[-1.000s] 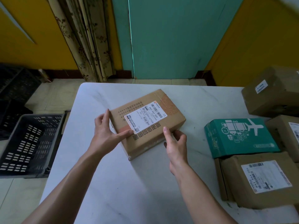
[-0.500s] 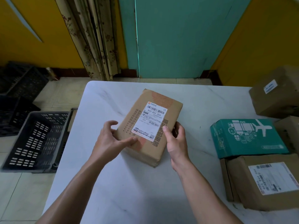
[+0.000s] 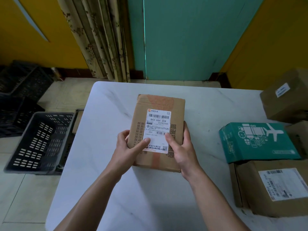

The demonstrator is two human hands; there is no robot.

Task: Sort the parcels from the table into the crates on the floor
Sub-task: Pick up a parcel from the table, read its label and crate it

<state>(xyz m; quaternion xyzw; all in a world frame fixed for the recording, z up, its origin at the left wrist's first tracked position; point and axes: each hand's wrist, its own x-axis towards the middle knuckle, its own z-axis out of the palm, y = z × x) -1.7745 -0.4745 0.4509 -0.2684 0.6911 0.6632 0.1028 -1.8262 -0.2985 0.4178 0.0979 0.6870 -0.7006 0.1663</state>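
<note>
Brown parcel (image 3: 159, 130) sits mid-frame on the table (image 3: 103, 117). Your left hand (image 3: 129, 152) and right hand (image 3: 182, 150) grip its sides, thumbs pressed on the label (image 3: 158, 129).

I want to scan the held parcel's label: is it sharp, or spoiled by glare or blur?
Head view: label sharp, glare-free, 843-X64 059 legible; thumbs cover its lower part; the crate at the frame's left looks soft.

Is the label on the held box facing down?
No: the white label faces up on the box, with the thumbs of the left hand and right hand on it.
</note>
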